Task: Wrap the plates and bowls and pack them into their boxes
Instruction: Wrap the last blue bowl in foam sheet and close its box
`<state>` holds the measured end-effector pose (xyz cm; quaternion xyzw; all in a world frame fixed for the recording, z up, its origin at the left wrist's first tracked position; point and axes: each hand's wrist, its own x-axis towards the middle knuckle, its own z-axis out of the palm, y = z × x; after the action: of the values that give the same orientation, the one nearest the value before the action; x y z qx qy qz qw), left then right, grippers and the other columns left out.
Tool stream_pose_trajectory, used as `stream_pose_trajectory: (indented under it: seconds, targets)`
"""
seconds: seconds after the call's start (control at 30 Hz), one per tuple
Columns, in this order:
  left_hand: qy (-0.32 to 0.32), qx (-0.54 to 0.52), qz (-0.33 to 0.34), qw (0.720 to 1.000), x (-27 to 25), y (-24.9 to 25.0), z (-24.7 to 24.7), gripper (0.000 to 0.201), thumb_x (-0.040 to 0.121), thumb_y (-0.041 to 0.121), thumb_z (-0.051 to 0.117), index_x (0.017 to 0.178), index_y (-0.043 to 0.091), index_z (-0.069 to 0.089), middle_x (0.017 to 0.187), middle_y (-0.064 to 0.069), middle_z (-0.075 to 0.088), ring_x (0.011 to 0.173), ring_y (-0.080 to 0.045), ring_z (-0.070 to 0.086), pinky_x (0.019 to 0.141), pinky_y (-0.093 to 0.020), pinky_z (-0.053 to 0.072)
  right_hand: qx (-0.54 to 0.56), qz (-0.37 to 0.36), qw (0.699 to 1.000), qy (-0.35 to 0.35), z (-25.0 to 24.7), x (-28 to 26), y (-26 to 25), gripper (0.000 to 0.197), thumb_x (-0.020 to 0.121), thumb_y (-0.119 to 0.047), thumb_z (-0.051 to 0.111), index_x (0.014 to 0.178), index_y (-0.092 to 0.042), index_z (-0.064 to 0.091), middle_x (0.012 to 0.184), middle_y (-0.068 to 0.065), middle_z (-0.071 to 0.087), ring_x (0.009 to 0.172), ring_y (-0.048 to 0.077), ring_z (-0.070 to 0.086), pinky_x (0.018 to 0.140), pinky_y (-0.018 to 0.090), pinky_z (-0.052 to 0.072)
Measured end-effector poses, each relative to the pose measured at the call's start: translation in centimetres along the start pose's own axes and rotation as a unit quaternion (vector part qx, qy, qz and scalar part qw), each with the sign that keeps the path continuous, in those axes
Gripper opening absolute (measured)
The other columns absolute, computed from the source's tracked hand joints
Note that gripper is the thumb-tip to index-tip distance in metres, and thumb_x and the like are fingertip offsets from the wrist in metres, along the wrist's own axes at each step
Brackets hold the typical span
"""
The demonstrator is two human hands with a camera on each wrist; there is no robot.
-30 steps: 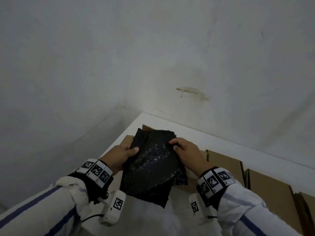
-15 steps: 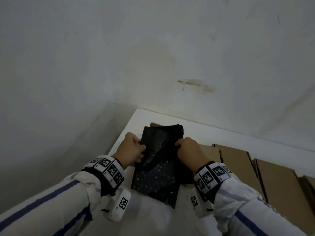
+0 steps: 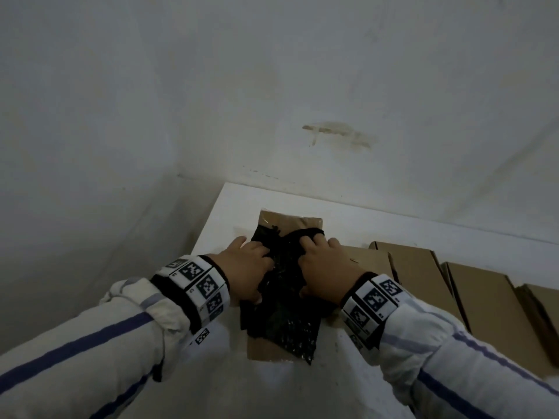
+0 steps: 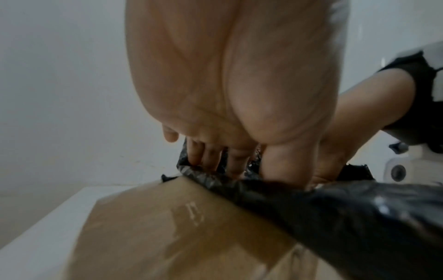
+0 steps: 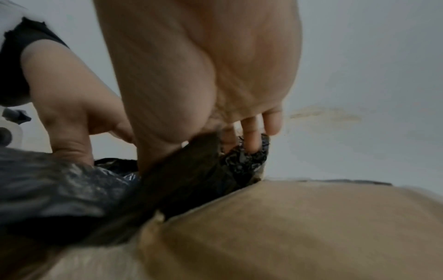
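Observation:
A bundle of black bubble wrap [image 3: 284, 322] lies in the mouth of a brown cardboard box [image 3: 290, 220] at the far left corner of the white table. My left hand [image 3: 248, 264] grips the bundle's left side, fingers dug into the wrap. My right hand [image 3: 323, 261] grips its right side, fingers curled over the far edge. In the left wrist view the fingers [image 4: 206, 157] sink behind the wrap [image 4: 347, 217] above the box [image 4: 167, 227]. The right wrist view shows fingers [image 5: 251, 132] tucked into the wrap [image 5: 59, 189] beside the box [image 5: 311, 227]. What is inside the wrap is hidden.
A row of flat brown cardboard boxes [image 3: 417, 273] runs along the table to the right, with another [image 3: 490, 306] beyond. The table's bare white top [image 3: 230, 213] meets a grey wall behind and drops off at the left edge.
Both hands have carried the black bundle from the air down and forward onto the box. The bundle has been squeezed narrower and the hands have come closer together.

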<state>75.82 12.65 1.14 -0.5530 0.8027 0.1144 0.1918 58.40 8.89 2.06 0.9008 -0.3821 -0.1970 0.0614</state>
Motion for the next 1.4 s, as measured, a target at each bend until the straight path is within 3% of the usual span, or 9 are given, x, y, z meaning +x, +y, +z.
stream_pose_trajectory:
  seconds: [0.17,0.33,0.53,0.63,0.77,0.97,1.07,1.27,1.4]
  targets:
    - [0.005,0.035,0.002,0.999,1.3,0.4,-0.2,0.079,0.073,0.057,0.067,0.134,0.014,0.04,0.136,-0.006,0.046,0.131,-0.024,0.035,0.116,-0.048,0.006,0.067,-0.028,0.985,-0.157,0.2,1.6,0.4,0.06,0.084,-0.054,0.057,0.126,-0.013,0.046,0.125,0.008,0.048,0.11,0.032,0.049,0.101,0.045,0.038]
    - [0.01,0.023,-0.014,1.0,1.7,0.9,-0.1,0.06,0.082,0.045,0.063,0.129,0.014,0.042,0.132,-0.009,0.048,0.128,-0.027,0.041,0.119,-0.048,0.004,0.084,-0.035,0.971,-0.223,-0.3,3.4,0.9,0.056,0.078,-0.048,0.065,0.122,-0.02,0.046,0.122,0.001,0.054,0.11,0.027,0.052,0.098,0.04,0.037]
    - [0.035,-0.001,-0.06,0.998,1.8,2.2,-0.2,0.05,0.087,0.028,0.06,0.13,0.015,0.037,0.137,-0.007,0.041,0.136,-0.037,0.018,0.109,-0.046,0.027,0.017,-0.069,0.986,-0.148,0.5,3.7,-0.2,0.038,0.084,-0.042,0.06,0.116,-0.021,0.056,0.116,-0.001,0.06,0.114,0.023,0.051,0.102,0.042,0.031]
    - [0.033,-0.013,-0.047,0.998,1.6,1.6,0.0,0.054,0.082,0.034,0.064,0.126,0.016,0.039,0.133,-0.007,0.044,0.132,-0.034,0.026,0.109,-0.045,0.03,0.047,-0.077,0.986,-0.141,0.1,3.5,0.5,0.042,0.082,-0.044,0.063,0.116,-0.02,0.056,0.113,0.0,0.062,0.11,0.023,0.056,0.09,0.036,0.033]
    - [0.043,-0.048,-0.024,0.998,1.8,0.6,1.0,0.056,0.075,0.047,0.066,0.12,0.021,0.043,0.127,-0.004,0.049,0.119,-0.028,0.043,0.105,-0.046,0.037,0.046,-0.071,0.976,-0.202,-1.1,2.5,1.9,0.064,0.068,-0.049,0.073,0.123,-0.027,0.046,0.117,-0.004,0.059,0.112,0.021,0.053,0.1,0.047,0.028]
    - [-0.062,-0.024,-0.005,0.998,1.7,0.0,-0.5,0.078,0.069,0.072,0.058,0.132,0.027,0.045,0.139,0.002,0.044,0.136,-0.022,0.023,0.112,-0.058,-0.011,-0.037,-0.088,0.985,-0.143,0.1,2.7,-0.1,0.023,0.094,-0.031,0.047,0.113,-0.019,0.052,0.105,-0.001,0.064,0.105,0.024,0.056,0.1,0.04,0.025]
    - [-0.075,0.005,-0.012,0.997,2.0,0.1,-0.5,0.092,0.067,0.073,0.061,0.14,0.021,0.038,0.146,0.0,0.038,0.139,-0.023,0.023,0.111,-0.06,-0.011,-0.104,-0.116,0.977,-0.143,-0.3,3.0,-1.0,0.014,0.092,-0.033,0.05,0.098,-0.025,0.059,0.091,-0.007,0.058,0.098,0.018,0.053,0.095,0.033,0.028]
    - [0.027,0.032,-0.057,0.997,1.8,2.2,0.1,0.048,0.084,0.029,0.058,0.127,0.013,0.044,0.133,-0.009,0.049,0.13,-0.027,0.038,0.119,-0.048,0.001,-0.043,-0.095,0.975,-0.196,-1.0,2.6,-1.0,0.02,0.089,-0.026,0.054,0.1,-0.014,0.066,0.09,0.001,0.06,0.089,0.021,0.053,0.084,0.031,0.034]
    - [0.033,0.042,-0.065,0.996,2.1,2.4,0.7,0.041,0.085,0.033,0.054,0.121,0.015,0.046,0.119,-0.006,0.056,0.116,-0.027,0.05,0.116,-0.053,0.001,0.077,-0.101,0.975,-0.181,-4.2,1.8,-1.0,0.022,0.093,-0.022,0.049,0.093,-0.006,0.063,0.074,0.002,0.054,0.072,0.021,0.049,0.059,0.024,0.038]
